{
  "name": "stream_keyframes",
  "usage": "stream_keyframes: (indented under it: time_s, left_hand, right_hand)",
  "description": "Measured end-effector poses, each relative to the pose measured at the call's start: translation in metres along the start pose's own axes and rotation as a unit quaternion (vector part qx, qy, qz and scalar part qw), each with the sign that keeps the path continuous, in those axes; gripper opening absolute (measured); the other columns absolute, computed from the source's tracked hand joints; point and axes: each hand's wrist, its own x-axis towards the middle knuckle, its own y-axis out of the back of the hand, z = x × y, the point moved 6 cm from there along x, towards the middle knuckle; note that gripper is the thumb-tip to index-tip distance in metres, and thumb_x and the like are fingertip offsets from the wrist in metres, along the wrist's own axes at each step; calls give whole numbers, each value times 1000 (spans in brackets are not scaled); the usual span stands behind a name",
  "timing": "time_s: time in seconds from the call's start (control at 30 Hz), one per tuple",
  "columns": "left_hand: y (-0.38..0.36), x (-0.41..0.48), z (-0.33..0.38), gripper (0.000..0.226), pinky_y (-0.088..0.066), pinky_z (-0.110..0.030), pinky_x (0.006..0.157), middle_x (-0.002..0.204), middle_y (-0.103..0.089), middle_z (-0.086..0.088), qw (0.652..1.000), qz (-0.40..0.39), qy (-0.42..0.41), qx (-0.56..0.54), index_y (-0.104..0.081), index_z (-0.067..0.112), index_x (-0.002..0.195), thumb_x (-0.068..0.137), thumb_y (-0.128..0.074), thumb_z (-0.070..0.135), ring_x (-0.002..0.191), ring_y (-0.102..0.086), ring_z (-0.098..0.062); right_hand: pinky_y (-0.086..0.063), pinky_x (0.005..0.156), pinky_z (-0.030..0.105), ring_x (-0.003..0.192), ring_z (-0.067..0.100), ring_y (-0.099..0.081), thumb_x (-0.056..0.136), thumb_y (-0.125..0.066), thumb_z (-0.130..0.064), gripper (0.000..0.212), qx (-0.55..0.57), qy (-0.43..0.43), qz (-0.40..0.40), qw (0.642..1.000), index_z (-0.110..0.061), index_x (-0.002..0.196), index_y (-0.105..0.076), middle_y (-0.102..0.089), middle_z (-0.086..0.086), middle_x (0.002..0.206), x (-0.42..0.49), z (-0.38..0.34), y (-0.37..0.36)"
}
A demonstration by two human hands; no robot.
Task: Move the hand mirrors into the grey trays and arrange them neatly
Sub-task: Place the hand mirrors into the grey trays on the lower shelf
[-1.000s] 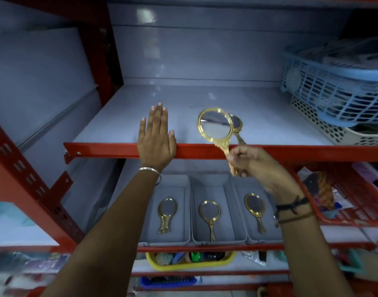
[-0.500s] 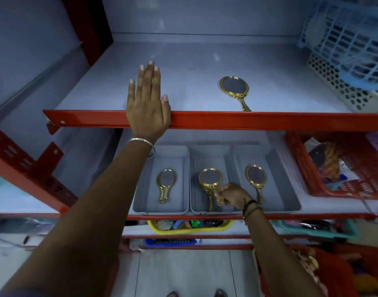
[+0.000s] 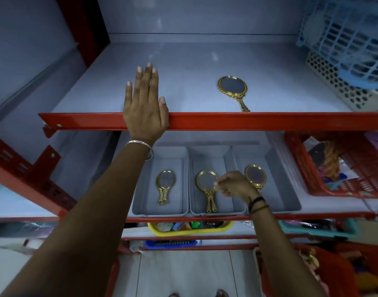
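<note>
The right hand [image 3: 233, 185] has carried its mirror [image 3: 207, 187] down into the middle tray [image 3: 215, 153], fingertips still pinching its three-o'clock rim; left hand [image 3: 144, 103] stays spread flat; one mirror on the upper shelf [image 3: 234, 88] remains at twelve o'clock.

Second mirror [image 3: 207, 190] now in middle tray [image 3: 193, 185]

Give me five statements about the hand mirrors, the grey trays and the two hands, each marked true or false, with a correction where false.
1. One gold hand mirror lies on the upper shelf. True.
2. The left hand grips a mirror. False: it rests flat and open on the shelf's red front edge.
3. The right hand is at the middle grey tray, fingers at a mirror's rim. True.
4. The left grey tray is empty. False: it holds a gold mirror.
5. The right grey tray holds a mirror. True.
</note>
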Motion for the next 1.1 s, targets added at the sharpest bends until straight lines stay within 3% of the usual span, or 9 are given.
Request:
stream_keyframes:
  time_s: [0.17,0.3,0.4,0.5,0.63,0.83,0.93,1.0,1.1]
  left_hand:
    - [1,0,1,58,-20,-41,118,152,-37,-10,1000,-15,6,-1,-35,5,145,93,-26,28,143,-31,-24]
    - [5,-2,6,59,-15,-41,119,156,-29,-9,998,-37,46,-15,-29,6,148,92,-28,27,146,-25,-22]
    - [6,-1,22,61,-14,-41,119,158,-26,-9,997,-65,37,-12,-27,6,149,92,-26,29,146,-24,-22]
    - [2,3,46,62,-12,-39,118,157,-27,-8,996,-77,30,-10,-28,7,148,91,-28,31,146,-26,-20]
    - [-4,5,54,63,-7,-37,118,158,-25,-7,994,-90,54,-16,-26,7,149,91,-28,31,146,-24,-20]
    - [-6,5,52,63,-8,-37,118,156,-30,-9,996,-88,27,-13,-30,5,147,90,-28,31,145,-28,-21]
    - [-7,5,52,63,-10,-38,118,156,-30,-9,995,-93,25,-17,-30,6,147,90,-27,31,145,-27,-21]
    - [-6,5,51,63,-10,-37,118,156,-30,-9,995,-95,27,-19,-30,6,147,89,-27,31,145,-28,-21]
    - [-3,4,53,63,-10,-36,117,155,-31,-9,995,-94,25,-20,-32,5,147,89,-28,30,144,-29,-21]
  right_hand:
    - [-49,46,12,54,1,-58,83,-68,-13,15,23,223,7,975,-16,71,-60,-62,-2,67,-94,-124,40]
    - [-51,50,16,61,7,-59,84,-68,-18,9,-20,372,188,909,-15,76,-64,-64,3,73,-119,-195,82]
    - [-51,72,28,84,22,-64,83,-67,-33,27,-151,309,319,883,-6,84,-65,-67,10,92,-93,-213,105]
    - [-44,78,34,113,37,-55,82,-65,-43,37,-288,167,321,886,-7,76,-56,-60,21,111,-64,-213,103]
    - [-44,97,38,126,33,-46,87,-60,-15,40,-372,112,328,861,-6,125,-53,-54,15,133,-49,-216,84]
    - [-47,90,34,119,31,-53,87,-55,-5,34,-354,91,338,867,-7,121,-57,-59,13,128,-45,-218,86]
    - [-43,71,30,90,28,-57,87,-52,-9,8,-306,103,297,899,-9,81,-57,-63,13,105,-44,-214,95]
    - [-41,71,30,84,26,-51,87,-53,-14,25,-256,128,280,916,-11,65,-43,-55,10,92,-42,-211,103]
    - [-42,67,27,76,23,-53,86,-62,-21,25,-127,186,268,937,-4,70,-55,-55,5,73,-48,-202,114]
